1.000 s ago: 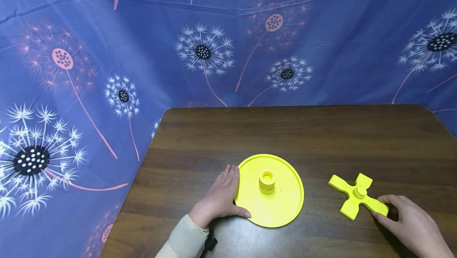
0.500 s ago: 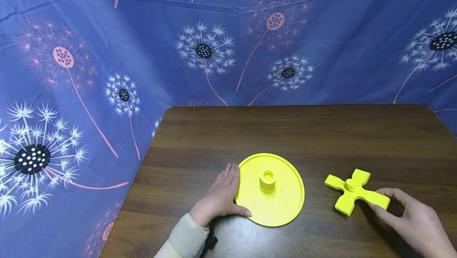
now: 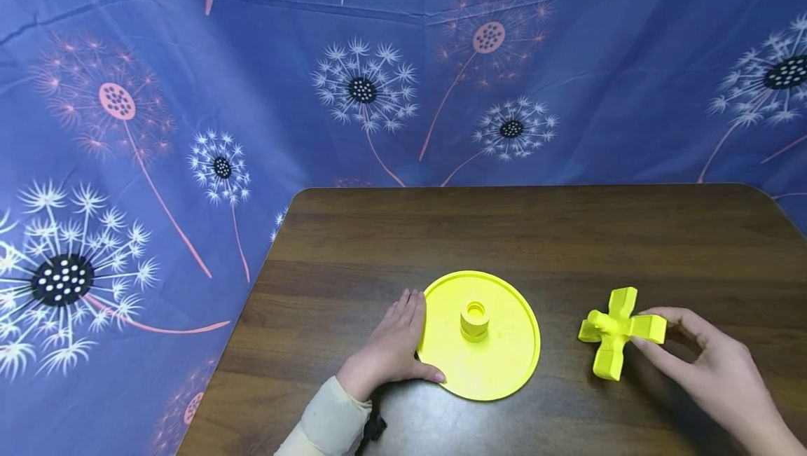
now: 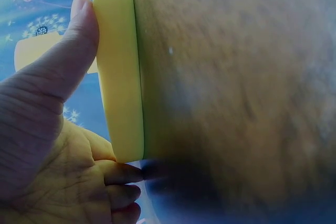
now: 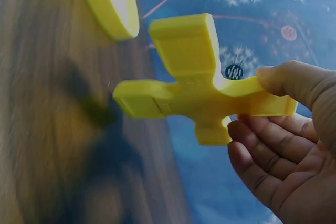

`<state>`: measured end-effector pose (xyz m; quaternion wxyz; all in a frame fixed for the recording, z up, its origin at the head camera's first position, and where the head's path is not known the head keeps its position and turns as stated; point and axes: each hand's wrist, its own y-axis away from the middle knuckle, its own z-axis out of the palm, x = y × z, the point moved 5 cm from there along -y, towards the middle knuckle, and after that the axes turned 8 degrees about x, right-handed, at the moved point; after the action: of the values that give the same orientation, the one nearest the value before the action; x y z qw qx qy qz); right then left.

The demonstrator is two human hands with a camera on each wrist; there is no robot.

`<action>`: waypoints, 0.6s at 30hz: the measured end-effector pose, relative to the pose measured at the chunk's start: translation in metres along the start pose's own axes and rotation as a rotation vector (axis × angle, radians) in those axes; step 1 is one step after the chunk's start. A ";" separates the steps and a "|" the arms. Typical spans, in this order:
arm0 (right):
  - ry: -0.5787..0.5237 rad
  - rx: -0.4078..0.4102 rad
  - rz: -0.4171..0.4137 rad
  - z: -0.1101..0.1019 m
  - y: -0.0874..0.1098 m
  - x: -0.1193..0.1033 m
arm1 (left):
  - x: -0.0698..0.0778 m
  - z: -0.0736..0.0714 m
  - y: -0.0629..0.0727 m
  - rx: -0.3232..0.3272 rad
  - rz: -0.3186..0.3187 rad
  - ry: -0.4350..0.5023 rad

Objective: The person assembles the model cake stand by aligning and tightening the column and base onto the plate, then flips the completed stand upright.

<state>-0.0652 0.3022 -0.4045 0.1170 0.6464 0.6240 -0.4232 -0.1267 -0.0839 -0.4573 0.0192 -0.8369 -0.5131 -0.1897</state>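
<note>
A round yellow disc [image 3: 504,365] with a raised rim lies on the table, a short hollow post [image 3: 474,320] standing at its middle. My left hand [image 3: 394,344] rests against the disc's left edge, fingers straight along the side and thumb on the front rim. In the left wrist view the disc's side wall [image 4: 121,77] shows beside the thumb. To the right, my right hand [image 3: 712,365] pinches one arm of a yellow four-armed cross piece [image 3: 621,326] between thumb and fingers. It is raised off the table and tilted, its central peg pointing left toward the disc.
The brown wood-grain table [image 3: 504,232] has a blue dandelion-print cloth [image 3: 391,148] hanging behind it and on the left. A small black item [image 3: 375,428] shows beside the left sleeve [image 3: 330,417].
My right hand has lifted the cross piece, moved it slightly left and turned it so its peg leans toward the disc. The left hand and the disc have stayed in place.
</note>
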 end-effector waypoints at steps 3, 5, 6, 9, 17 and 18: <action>-0.068 0.022 -0.026 0.005 -0.004 -0.014 | 0.000 0.000 0.000 0.003 0.000 -0.006; -0.118 0.022 -0.038 0.009 -0.007 -0.023 | 0.000 0.000 0.000 0.006 0.000 -0.007; -0.134 0.019 -0.046 0.011 -0.009 -0.027 | 0.000 0.001 0.000 0.007 0.000 -0.008; -0.188 0.011 -0.068 0.019 -0.013 -0.041 | -0.001 0.002 -0.001 0.009 0.001 -0.008; -0.247 -0.030 -0.168 0.043 -0.023 -0.080 | -0.002 0.003 -0.001 0.011 0.004 -0.013; -0.249 -0.035 -0.188 0.047 -0.023 -0.085 | -0.002 0.003 -0.001 0.010 0.004 -0.013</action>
<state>-0.0936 0.2147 -0.3655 0.1645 0.5255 0.6696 -0.4984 -0.1277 -0.0842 -0.4609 0.0206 -0.8389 -0.5127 -0.1818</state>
